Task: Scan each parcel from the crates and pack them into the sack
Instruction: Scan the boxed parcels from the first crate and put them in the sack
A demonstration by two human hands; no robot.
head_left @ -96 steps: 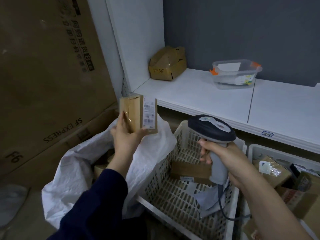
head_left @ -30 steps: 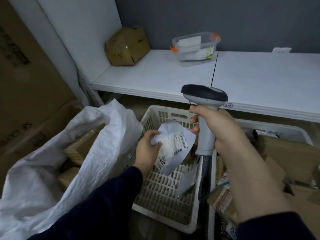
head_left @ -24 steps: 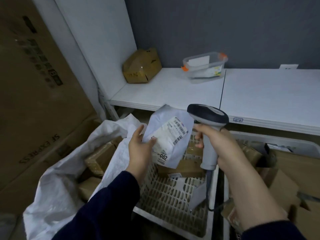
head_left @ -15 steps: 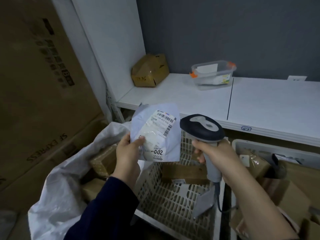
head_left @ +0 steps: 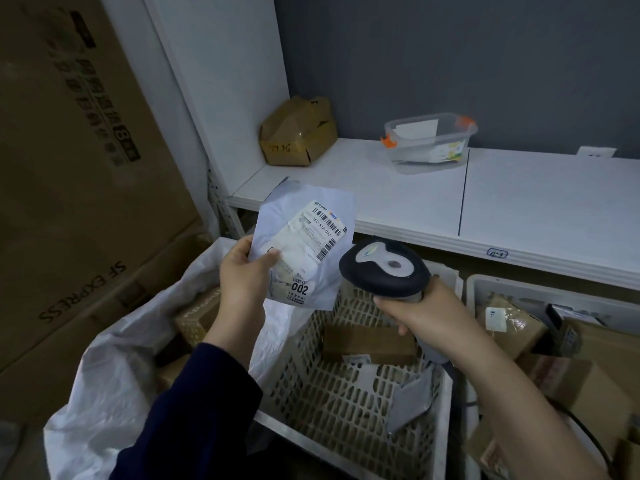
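Observation:
My left hand [head_left: 244, 271] holds up a pale grey mailer parcel [head_left: 332, 206] by its left edge, its barcode label facing me. My right hand [head_left: 420, 311] grips the handle of a dark handheld scanner [head_left: 382, 268], whose head sits just right of the parcel and points toward it. Below lies a white slotted crate [head_left: 346, 403] with a brown box [head_left: 369, 344] and a grey mailer [head_left: 410, 401] inside. A white woven sack [head_left: 114, 372] stands open at lower left with brown boxes in it. A second crate [head_left: 519, 289] of parcels is at the right.
A white shelf [head_left: 398, 192] runs behind the crates, carrying a crumpled brown box [head_left: 298, 131] and a clear plastic tub [head_left: 429, 140]. Large cardboard cartons [head_left: 69, 168] wall off the left side. The scanner's cable hangs down between the two crates.
My left hand lifted the grey mailer out of the crate and raised it with its label toward me. My right hand brought the scanner head closer to the parcel.

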